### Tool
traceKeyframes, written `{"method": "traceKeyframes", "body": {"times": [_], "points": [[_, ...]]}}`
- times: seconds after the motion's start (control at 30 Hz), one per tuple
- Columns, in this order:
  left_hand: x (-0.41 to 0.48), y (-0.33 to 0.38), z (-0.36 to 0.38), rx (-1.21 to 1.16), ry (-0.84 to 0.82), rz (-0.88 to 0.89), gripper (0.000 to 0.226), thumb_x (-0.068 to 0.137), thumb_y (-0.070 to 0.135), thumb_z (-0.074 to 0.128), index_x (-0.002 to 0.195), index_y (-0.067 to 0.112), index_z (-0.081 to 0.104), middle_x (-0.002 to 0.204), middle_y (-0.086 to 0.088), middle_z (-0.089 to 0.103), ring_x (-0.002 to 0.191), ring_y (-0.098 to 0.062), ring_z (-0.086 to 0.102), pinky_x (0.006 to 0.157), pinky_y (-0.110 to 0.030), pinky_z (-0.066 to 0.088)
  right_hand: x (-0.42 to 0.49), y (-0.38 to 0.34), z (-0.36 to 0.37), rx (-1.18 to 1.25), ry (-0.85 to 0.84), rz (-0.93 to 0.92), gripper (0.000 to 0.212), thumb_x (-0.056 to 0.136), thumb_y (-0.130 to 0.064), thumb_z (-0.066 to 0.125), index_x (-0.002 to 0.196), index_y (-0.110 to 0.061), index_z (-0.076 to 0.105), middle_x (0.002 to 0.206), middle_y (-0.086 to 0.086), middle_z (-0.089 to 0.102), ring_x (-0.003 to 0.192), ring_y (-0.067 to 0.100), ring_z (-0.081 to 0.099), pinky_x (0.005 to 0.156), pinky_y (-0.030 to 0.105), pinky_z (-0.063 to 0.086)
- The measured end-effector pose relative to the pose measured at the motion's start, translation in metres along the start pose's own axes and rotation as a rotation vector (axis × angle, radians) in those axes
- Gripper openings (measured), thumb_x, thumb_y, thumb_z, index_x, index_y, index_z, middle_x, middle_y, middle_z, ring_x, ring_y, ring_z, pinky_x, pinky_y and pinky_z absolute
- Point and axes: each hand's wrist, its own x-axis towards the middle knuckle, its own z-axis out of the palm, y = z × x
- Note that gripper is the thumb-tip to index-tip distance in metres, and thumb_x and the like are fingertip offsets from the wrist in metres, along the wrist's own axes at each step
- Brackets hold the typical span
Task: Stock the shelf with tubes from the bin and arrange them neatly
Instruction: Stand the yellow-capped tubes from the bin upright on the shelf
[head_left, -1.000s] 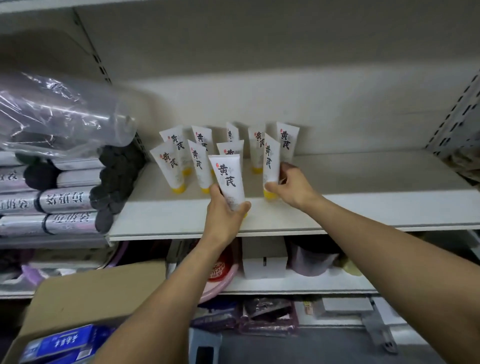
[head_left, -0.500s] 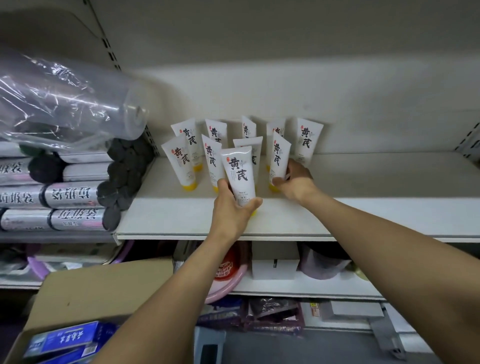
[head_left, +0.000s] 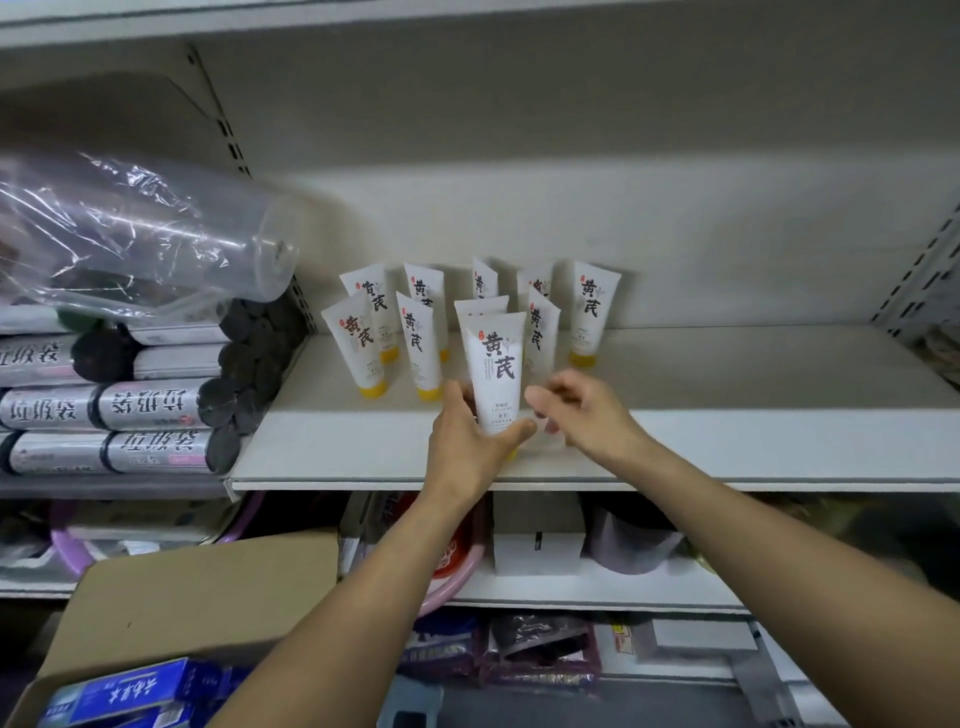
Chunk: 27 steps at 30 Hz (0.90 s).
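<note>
Several white tubes with black lettering and yellow caps stand cap-down on the white shelf (head_left: 727, 415), in two rows near the back wall. My left hand (head_left: 462, 441) grips one more such tube (head_left: 496, 369) low on its body, upright at the shelf's front, in front of the others. My right hand (head_left: 582, 410) hovers just right of that tube with fingers loosely curled and blurred, holding nothing. The nearest standing tube (head_left: 543, 332) is behind my right hand. At the far right of the group stands another tube (head_left: 592, 312).
Rolls of bagged goods (head_left: 104, 405) are stacked on the left, with a clear plastic package (head_left: 130, 234) on top. A cardboard box (head_left: 197, 597) with blue cartons (head_left: 130, 691) sits lower left. The lower shelf holds a white box (head_left: 537, 545) and a red basin.
My right hand has let go of the tube it was steadying and drawn back toward the shelf's front. My left hand still holds its tube upright, slightly nearer the front edge.
</note>
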Motion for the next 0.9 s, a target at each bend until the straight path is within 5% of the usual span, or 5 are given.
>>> {"method": "traceKeyframes", "body": {"times": [0.07, 0.23, 0.43, 0.67, 0.9], "points": [[-0.003, 0.007, 0.009, 0.015, -0.003, 0.019, 0.056, 0.068, 0.036, 0.081, 0.103, 0.02, 0.04, 0.094, 0.009, 0.06, 0.086, -0.015, 0.063, 0.076, -0.041, 0.054, -0.019, -0.011, 0.003, 0.03, -0.171, 0.003, 0.026, 0.09, -0.037, 0.063, 0.105, -0.016, 0.062, 0.09, -0.004, 0.067, 0.076, 0.004, 0.061, 0.058, 0.01, 0.045], [-0.007, 0.025, 0.03, 0.085, -0.025, 0.102, 0.053, 0.065, 0.03, 0.077, 0.099, 0.018, 0.038, 0.089, 0.007, 0.056, 0.082, -0.02, 0.061, 0.068, -0.042, 0.053, -0.023, -0.015, -0.012, 0.111, -0.165, -0.014, 0.035, 0.085, -0.019, 0.072, 0.117, -0.015, 0.059, 0.092, -0.011, 0.066, 0.069, -0.014, 0.061, 0.057, 0.005, 0.043], [-0.002, 0.023, 0.049, -0.013, -0.215, 0.181, 0.054, 0.061, 0.025, 0.086, 0.1, 0.019, 0.05, 0.096, 0.004, 0.062, 0.085, -0.01, 0.059, 0.073, -0.026, 0.05, -0.018, -0.005, -0.042, -0.005, -0.034, 0.041, 0.023, 0.076, -0.009, 0.076, 0.098, -0.014, 0.069, 0.084, -0.005, 0.072, 0.073, 0.002, 0.066, 0.061, 0.014, 0.05], [0.02, 0.004, 0.04, 0.134, -0.185, 0.146, 0.029, 0.084, 0.028, 0.069, 0.109, 0.021, 0.057, 0.096, 0.006, 0.062, 0.085, -0.011, 0.058, 0.086, -0.037, 0.051, 0.02, 0.004, -0.061, -0.258, 0.211, 0.041, 0.023, 0.074, -0.014, 0.071, 0.092, -0.015, 0.056, 0.076, -0.003, 0.06, 0.066, 0.011, 0.056, 0.053, 0.016, 0.041], [0.032, -0.005, 0.038, 0.202, -0.22, 0.077, 0.017, 0.085, 0.03, 0.066, 0.099, 0.025, 0.057, 0.082, 0.015, 0.058, 0.073, -0.008, 0.056, 0.084, -0.037, 0.052, 0.056, 0.02, -0.052, -0.379, 0.173, 0.148, 0.039, 0.067, -0.022, 0.07, 0.104, -0.018, 0.06, 0.099, 0.001, 0.069, 0.093, 0.023, 0.065, 0.078, 0.029, 0.053]]}}
